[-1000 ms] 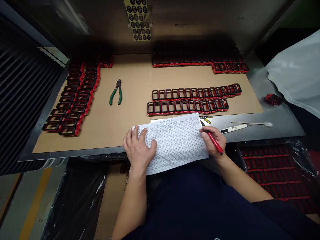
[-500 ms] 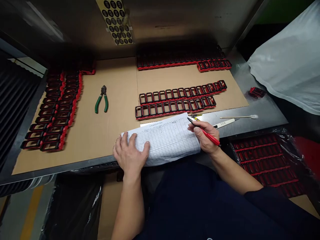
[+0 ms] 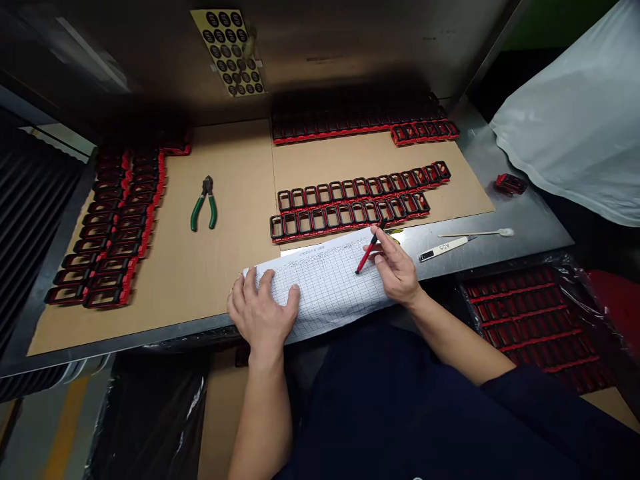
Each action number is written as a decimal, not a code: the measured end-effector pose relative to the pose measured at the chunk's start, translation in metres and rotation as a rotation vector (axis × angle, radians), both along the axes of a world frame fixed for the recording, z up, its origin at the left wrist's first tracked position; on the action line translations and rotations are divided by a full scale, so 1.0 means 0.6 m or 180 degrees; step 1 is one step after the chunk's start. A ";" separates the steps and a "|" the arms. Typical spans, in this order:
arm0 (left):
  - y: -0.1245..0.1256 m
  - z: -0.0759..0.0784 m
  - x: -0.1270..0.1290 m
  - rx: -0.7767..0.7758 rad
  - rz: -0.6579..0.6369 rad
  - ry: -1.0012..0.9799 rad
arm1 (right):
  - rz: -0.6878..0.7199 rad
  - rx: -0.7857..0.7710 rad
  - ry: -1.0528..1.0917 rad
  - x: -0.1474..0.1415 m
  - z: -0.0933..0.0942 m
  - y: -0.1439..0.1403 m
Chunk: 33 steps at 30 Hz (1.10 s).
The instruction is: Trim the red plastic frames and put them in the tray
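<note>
Red-and-black pen [image 3: 368, 255] here: head cam shows the right hand [image 3: 399, 275] pinching it in the fingers, red end down over a gridded paper sheet [image 3: 330, 290]. Sheet's at the bench's front edge, left hand [image 3: 263, 311] flat on it, fingers spread. Green-handled pliers [image 3: 204, 204] lie farther left, on cardboard [image 3: 240, 193].

Red pen [image 3: 367, 258] in right hand [image 3: 399, 273]
</note>
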State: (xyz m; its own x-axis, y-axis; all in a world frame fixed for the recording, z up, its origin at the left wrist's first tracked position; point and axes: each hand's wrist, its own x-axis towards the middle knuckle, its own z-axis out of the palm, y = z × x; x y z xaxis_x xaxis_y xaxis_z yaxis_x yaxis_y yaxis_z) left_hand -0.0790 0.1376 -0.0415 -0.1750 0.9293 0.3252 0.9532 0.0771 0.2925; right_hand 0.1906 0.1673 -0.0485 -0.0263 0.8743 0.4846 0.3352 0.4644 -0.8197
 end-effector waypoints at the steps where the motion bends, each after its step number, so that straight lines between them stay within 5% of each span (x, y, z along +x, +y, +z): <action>1: 0.000 0.000 0.000 -0.0013 0.0000 -0.0011 | -0.0120 -0.0008 0.0129 0.000 -0.001 0.000; 7: 0.000 0.001 0.001 0.0009 -0.0025 -0.0029 | -0.0881 0.0257 0.0169 0.001 0.006 -0.010; 15: 0.002 -0.003 -0.001 0.0116 -0.0008 0.0017 | -0.0722 0.1252 -0.0591 0.013 0.008 -0.017; 27: 0.001 0.001 0.000 0.0034 0.0020 0.0041 | -0.0789 0.1139 -0.0614 0.016 -0.010 -0.014; 33: -0.002 0.012 -0.003 -0.0310 -0.0146 0.0108 | -0.0958 0.0850 0.0104 0.024 -0.005 -0.012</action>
State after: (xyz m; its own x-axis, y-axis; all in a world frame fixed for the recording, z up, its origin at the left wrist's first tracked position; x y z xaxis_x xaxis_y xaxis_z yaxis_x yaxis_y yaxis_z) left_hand -0.0807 0.1364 -0.0346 -0.1219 0.9636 0.2380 0.9656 0.0596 0.2531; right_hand 0.2052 0.1600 -0.0517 0.2308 0.6838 0.6922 0.4644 0.5477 -0.6959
